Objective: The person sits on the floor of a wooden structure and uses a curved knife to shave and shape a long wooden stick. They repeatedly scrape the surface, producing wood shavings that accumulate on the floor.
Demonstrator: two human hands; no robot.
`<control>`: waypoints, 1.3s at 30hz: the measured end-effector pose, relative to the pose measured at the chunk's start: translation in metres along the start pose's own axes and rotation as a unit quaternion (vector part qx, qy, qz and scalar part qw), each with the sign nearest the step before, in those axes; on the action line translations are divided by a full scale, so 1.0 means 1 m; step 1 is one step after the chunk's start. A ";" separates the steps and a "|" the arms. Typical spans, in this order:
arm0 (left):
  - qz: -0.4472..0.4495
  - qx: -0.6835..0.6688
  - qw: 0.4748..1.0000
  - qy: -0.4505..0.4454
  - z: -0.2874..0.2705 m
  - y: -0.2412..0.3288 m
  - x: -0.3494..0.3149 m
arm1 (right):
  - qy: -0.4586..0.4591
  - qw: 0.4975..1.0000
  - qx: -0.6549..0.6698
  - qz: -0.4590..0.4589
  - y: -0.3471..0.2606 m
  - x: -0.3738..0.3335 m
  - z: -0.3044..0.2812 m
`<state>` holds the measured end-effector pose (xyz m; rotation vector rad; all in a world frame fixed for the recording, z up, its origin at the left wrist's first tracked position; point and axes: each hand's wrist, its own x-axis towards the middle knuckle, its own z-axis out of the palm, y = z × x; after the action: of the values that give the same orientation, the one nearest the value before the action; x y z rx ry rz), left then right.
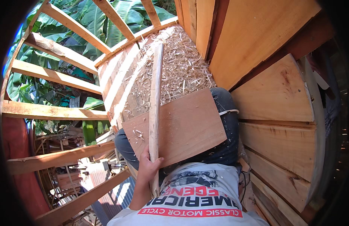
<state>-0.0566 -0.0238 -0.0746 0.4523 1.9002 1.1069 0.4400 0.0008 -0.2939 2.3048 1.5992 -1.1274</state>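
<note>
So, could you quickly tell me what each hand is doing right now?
Left hand: closed around the stick lying across the board.
Right hand: not in view.

Wood shavings (182, 64) cover the floor; banana leaves (91, 22) beyond the frame.
</note>
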 end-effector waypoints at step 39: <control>0.025 0.011 1.000 -0.001 0.005 0.005 -0.003 | -0.032 0.995 0.082 0.056 -0.011 0.009 -0.015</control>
<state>-0.0517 -0.0208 -0.0698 0.5151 1.9101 1.1193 0.4402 0.0197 -0.2856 2.3963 1.3846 -1.3357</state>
